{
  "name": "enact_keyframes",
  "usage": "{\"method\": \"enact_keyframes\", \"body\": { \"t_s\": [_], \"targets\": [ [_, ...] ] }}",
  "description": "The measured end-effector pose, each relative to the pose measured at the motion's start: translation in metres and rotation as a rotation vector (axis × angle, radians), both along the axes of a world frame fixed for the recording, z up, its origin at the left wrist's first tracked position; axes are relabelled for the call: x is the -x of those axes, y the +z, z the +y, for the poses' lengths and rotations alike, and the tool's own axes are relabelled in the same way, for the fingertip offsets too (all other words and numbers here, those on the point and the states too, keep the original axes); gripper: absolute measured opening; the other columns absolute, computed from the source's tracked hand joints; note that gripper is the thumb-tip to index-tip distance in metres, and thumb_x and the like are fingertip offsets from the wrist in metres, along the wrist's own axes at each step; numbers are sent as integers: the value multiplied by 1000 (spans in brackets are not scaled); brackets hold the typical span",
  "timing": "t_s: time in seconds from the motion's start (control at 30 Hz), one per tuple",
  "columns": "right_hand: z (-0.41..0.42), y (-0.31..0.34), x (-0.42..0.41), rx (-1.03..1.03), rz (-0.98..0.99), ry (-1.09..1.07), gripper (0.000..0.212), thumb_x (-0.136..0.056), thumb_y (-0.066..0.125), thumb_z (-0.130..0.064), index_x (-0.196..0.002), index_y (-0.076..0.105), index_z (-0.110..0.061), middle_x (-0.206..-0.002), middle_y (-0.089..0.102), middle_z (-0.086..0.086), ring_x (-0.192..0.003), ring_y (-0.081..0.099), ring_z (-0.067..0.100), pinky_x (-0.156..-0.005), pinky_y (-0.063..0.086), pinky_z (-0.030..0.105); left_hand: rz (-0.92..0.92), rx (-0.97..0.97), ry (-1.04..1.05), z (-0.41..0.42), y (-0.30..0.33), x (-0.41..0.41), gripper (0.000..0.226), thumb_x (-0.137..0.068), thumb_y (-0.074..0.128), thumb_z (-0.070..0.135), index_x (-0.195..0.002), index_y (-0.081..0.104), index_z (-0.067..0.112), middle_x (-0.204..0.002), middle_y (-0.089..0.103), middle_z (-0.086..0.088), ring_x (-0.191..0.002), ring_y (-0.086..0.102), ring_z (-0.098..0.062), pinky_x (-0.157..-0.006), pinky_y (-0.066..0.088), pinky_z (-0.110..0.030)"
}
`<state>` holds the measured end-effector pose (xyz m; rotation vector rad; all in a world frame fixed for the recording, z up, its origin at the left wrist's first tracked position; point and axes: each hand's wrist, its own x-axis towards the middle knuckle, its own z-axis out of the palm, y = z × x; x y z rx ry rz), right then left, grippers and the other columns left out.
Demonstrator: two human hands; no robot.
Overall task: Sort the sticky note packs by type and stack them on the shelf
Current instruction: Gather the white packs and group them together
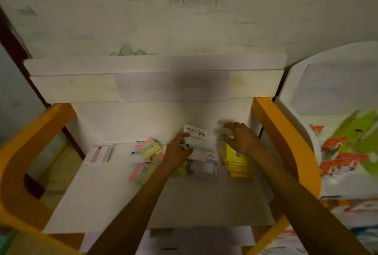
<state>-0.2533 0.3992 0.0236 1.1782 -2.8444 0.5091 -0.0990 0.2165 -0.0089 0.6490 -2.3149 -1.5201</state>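
Left hand (178,148) at the centre of the frame, fingers curled round a white pack (195,132) with a printed label, thumb on its near edge, holding it tilted above a loose white-and-blue pack (201,153). Right hand (241,140) just to the right of it, fingers spread and bent like a claw, holding nothing, hovering over the far end of the yellow stack (238,163), which sits neatly piled at the right of the shelf (102,193).

Left of the left hand, a jumble of pink-and-green packs (147,149) lies heaped, some crossing each other, one more pink-and-green pack (142,173) nearer the lower edge. Further left, well apart, a white pack with a pink strip (98,154) lies flat alone.

Orange side rails (272,124) flank the white shelf left and right. A white backboard (155,79) rises behind, and painted wallpaper (184,9) fills the upper frame. Everything is blurred.
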Motion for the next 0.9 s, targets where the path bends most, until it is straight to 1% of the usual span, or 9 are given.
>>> {"method": "enact_keyframes", "body": {
  "t_s": [0.1,0.2,0.33,0.43,0.47,0.6,0.73,0.83,0.9],
  "targets": [
    [12,2,2,8,-11,-10,43,-95,50,-35,-135,47,-19,-133,52,8,-122,47,27,-92,46,37,-52,-19,-41,19,-5,11,49,-88,61,3,-133,44,13,-124,52,-15,-101,61,-27,-60,59,-26],
    [20,3,1,24,-10,-9,43,-94,52,-33,-134,47,-17,-133,52,9,-121,47,28,-94,46,39,-99,-2,-56,30,-12,20,51,-88,61,3,-135,41,11,-122,55,-16,-103,62,-31,-66,60,-36],
    [24,3,0,26,-21,-14,44,-95,51,-32,-136,46,-17,-134,51,9,-122,46,27,-95,45,39,-134,281,-37,30,-21,25,52,-86,67,11,-133,45,11,-121,59,-14,-100,61,-22,-83,54,-29],
    [23,0,-1,15,-30,-9,45,-95,50,-33,-137,44,-18,-135,50,8,-123,45,27,-94,45,39,-135,410,-31,24,-21,24,52,-85,68,19,-132,47,11,-126,55,-13,-111,55,-25,-94,49,-33],
    [23,-1,-1,16,-36,-7,45,-95,50,-33,-137,44,-18,-135,49,8,-123,45,26,-94,45,38,-132,439,-33,21,-20,22,51,-85,68,21,-131,48,12,-126,55,-12,-112,54,-25,-94,48,-32],
    [16,-6,-3,62,-114,12,44,-95,52,-31,-136,45,-19,-136,48,7,-115,54,28,-89,48,35,-128,499,-69,3,-12,15,47,-85,67,23,-129,52,13,-124,58,-10,-107,56,-21,-82,44,-20],
    [2,-11,-11,62,-155,44,44,-94,53,-32,-135,45,-21,-132,51,6,-119,49,23,-93,43,33,-164,558,-144,-20,-1,0,44,-87,65,25,-128,54,14,-122,58,-10,-110,55,-24,-92,46,-29],
    [-15,-16,-19,49,-148,70,44,-94,53,-34,-135,45,-21,-129,53,6,-118,48,22,-92,41,31,-184,545,-120,-41,5,-17,43,-86,65,27,-127,56,15,-121,58,-10,-111,54,-23,-94,43,-27],
    [-27,-16,-25,51,-136,80,44,-94,53,-33,-135,45,-21,-129,54,6,-118,48,23,-92,42,31,-193,548,-89,-56,7,-29,42,-85,66,27,-125,57,16,-122,59,-8,-112,54,-22,-92,40,-22]
  ]
}}
